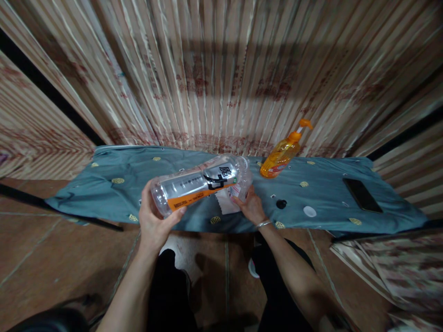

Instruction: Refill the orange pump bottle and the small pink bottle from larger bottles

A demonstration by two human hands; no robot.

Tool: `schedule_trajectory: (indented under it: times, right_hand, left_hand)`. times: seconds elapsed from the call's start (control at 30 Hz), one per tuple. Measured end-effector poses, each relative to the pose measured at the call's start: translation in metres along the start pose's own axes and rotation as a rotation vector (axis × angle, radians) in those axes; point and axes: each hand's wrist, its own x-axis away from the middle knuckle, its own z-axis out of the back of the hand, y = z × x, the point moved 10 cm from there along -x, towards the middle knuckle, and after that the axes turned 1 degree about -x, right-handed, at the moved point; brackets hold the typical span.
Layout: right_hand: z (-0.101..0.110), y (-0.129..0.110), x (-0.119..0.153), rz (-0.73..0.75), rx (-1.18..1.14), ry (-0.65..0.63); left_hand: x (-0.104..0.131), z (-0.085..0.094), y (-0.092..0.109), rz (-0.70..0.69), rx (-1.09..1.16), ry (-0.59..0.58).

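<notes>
A large clear bottle (197,182) with a silver and orange label lies tilted in the air, its neck toward the right. My left hand (155,219) is wrapped round its base, thumb on the orange band. My right hand (252,205) is closed on a smaller clear bottle (245,177), which is upright or nearly so beside the large bottle's neck. The mouths of the two seem close together; whether they touch cannot be made out. Under the smaller bottle a white paper piece (226,203) with a jagged edge shows.
An orange pump bottle (280,154) stands behind on the right of the cloth-covered table (110,198). Nearer are a black cap (281,204) and a white disc (309,211). A dark phone (362,195) lies at far right. Pleated curtains (214,69) hang behind.
</notes>
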Motion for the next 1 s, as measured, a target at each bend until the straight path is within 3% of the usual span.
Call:
schedule_trajectory:
  times: [1.0]
  right_hand:
    - [-0.0003,-0.004,0.0008,-0.047,0.039,-0.036]
  left_hand:
    - [0.0004,0.0006,0.0026,-0.02,-0.006,0.022]
